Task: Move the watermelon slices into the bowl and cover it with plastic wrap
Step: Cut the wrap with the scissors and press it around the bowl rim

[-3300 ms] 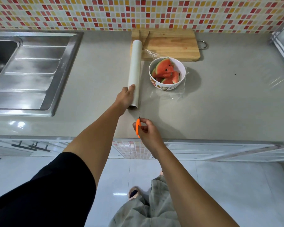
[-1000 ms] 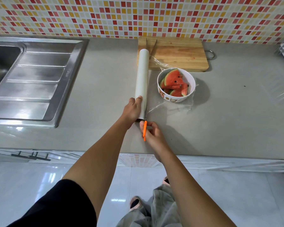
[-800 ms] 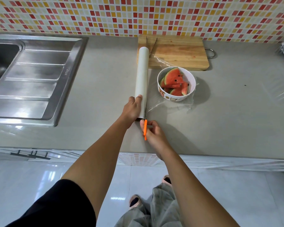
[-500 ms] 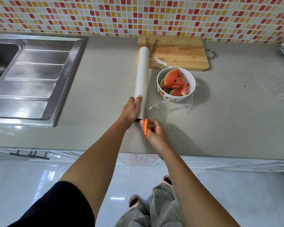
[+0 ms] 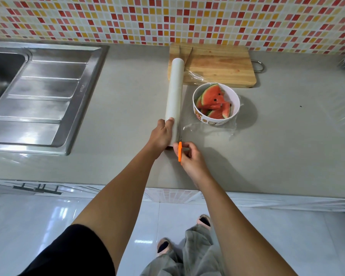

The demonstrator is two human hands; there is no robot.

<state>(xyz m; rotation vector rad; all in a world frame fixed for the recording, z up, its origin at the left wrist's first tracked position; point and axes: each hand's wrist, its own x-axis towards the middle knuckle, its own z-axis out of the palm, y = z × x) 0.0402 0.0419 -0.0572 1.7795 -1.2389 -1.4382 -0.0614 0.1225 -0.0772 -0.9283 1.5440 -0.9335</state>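
Head view: the watermelon slices (image 5: 213, 101) lie in the bowl (image 5: 215, 122), which stands on pulled-out wrap (image 5: 207, 130) toward the bench's (image 5: 287, 140) back edge. The left hand (image 5: 161, 136) curls its fingers round the roll's (image 5: 174, 92) near end. The right hand (image 5: 190, 158) pinches the scissors (image 5: 180, 153) at the film. The step is cutting the sheet free; the next move calls for a straight snip along the roll.

No legible text. Stamped mark (image 5: 81, 88) on sink drainboard (image 5: 42, 96) too small to read; bowl (image 5: 213, 122) bears cartoon figures only.

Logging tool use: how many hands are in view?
2: left hand grips the plastic wrap roll at its near end; right hand holds an orange-handled cutter beside it.
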